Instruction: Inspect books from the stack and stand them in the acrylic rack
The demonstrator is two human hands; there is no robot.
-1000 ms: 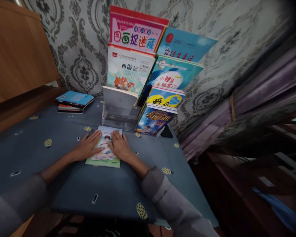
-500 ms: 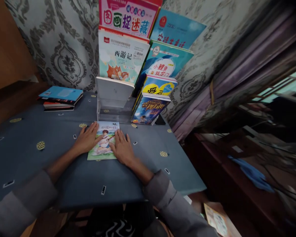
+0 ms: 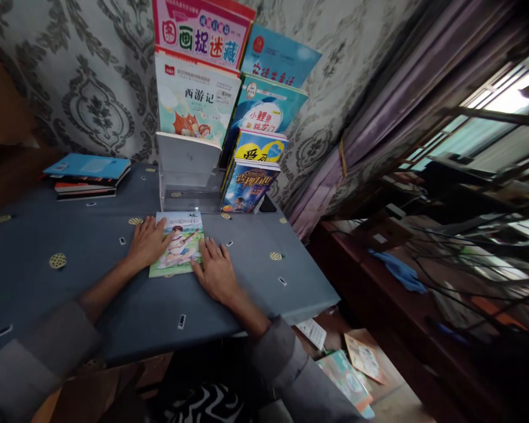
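Note:
A thin book [image 3: 180,247] with a drawn figure playing a stringed instrument lies face up on the table. My left hand [image 3: 147,241] rests flat along its left edge, fingers stretched out and thumb over the cover. At the lower right edge is my right hand [image 3: 218,271], palm down with fingers spread; its fingertips reach the book's side. Neither hand grips anything. Just behind the book stands a clear display rack [image 3: 189,200], its front left pocket showing only a grey panel. Upright in the rack are a white book [image 3: 196,97], a pink book [image 3: 203,35] and a dark blue book [image 3: 249,187].
To the left, a small stack of books [image 3: 88,167] lies on the patterned table cloth [image 3: 92,235]. A dark phone-like object [image 3: 268,203] sits beside the rack. Books [image 3: 344,376] lie on the floor at right, near a dark red bench [image 3: 365,282] holding a blue cloth [image 3: 399,270].
The view has turned right, bringing more floor books and the window into sight. My right hand has slid back toward me along the book's edge, uncovering more of the cover.

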